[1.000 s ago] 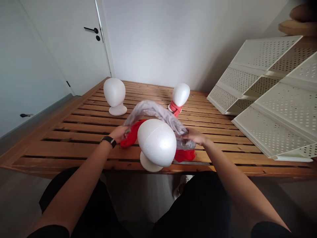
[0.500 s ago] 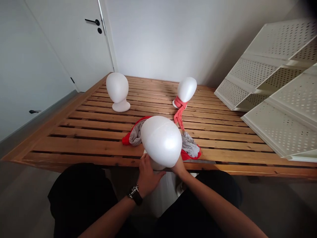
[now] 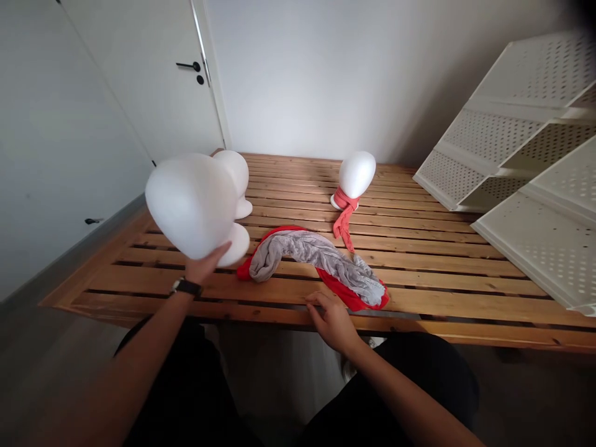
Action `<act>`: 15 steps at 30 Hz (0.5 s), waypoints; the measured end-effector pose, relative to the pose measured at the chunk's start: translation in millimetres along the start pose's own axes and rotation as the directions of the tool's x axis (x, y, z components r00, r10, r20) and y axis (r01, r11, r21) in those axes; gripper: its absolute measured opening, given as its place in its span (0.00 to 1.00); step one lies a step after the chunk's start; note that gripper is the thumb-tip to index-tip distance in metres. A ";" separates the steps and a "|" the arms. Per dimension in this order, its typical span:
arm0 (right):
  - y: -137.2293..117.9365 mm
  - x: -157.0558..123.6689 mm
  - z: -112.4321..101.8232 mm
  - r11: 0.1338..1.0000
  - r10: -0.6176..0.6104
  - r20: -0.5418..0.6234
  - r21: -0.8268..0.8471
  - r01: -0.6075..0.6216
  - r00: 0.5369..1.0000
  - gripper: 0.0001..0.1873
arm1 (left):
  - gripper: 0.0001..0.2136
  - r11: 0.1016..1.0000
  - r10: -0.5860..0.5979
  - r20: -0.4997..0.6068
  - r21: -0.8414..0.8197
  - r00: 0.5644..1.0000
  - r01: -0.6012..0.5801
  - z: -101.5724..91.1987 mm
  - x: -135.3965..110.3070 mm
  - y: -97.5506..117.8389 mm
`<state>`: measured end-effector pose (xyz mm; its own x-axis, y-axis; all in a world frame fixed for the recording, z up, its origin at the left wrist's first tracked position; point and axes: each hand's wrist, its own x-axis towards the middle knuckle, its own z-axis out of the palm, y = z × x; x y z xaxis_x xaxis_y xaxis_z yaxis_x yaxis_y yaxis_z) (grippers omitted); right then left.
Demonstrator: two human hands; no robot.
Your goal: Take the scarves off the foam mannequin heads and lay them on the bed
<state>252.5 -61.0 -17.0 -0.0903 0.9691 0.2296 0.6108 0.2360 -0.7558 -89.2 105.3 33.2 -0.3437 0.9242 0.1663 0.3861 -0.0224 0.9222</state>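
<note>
At the left of the slatted wooden surface, my left hand [image 3: 205, 267] grips a white mannequin head [image 3: 190, 202] by its neck; the head leans to the left. Its base points right, and most of my fingers are hidden behind it. My right hand [image 3: 331, 320] is over the front edge, fingers loosely bent and apart, with nothing in it. Just beyond lies a scarf [image 3: 316, 249], grey on top with red showing at its edges, bunched in an arc.
A second mannequin head [image 3: 235, 174] stands behind the held one, partly covered by it. Further right, another mannequin head [image 3: 357, 174] wears a coral scarf [image 3: 343, 222] knotted at its neck. White perforated shelving [image 3: 507, 143] stands at the right. A door [image 3: 139, 74] is at the back left.
The mannequin head has moved from the front middle to the left in my left hand. My right hand has let go of it. The grey and red scarf now shows whole.
</note>
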 end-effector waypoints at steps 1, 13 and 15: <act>4.4 2.2 0.5 1.000 0.016 0.022 -0.012 -0.015 1.000 0.09 | 0.33 0.999 0.047 -0.041 0.016 0.998 -0.046 -3.9 23.7 -0.1; 13.3 9.3 18.4 0.979 0.159 0.175 0.101 -0.179 0.972 0.11 | 0.30 0.999 -0.025 0.054 0.024 0.998 0.023 30.6 91.7 -54.7; 15.2 9.7 18.5 0.978 0.165 0.182 0.094 -0.184 0.969 0.11 | 0.29 1.000 -0.016 0.038 0.024 0.999 0.015 35.7 96.1 -59.2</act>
<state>246.4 -46.6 -37.6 -0.1299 0.9914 -0.0133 0.5405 0.0596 -0.8392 -114.5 209.1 -18.0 -0.3168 0.9384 0.1382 0.4016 0.0008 0.9158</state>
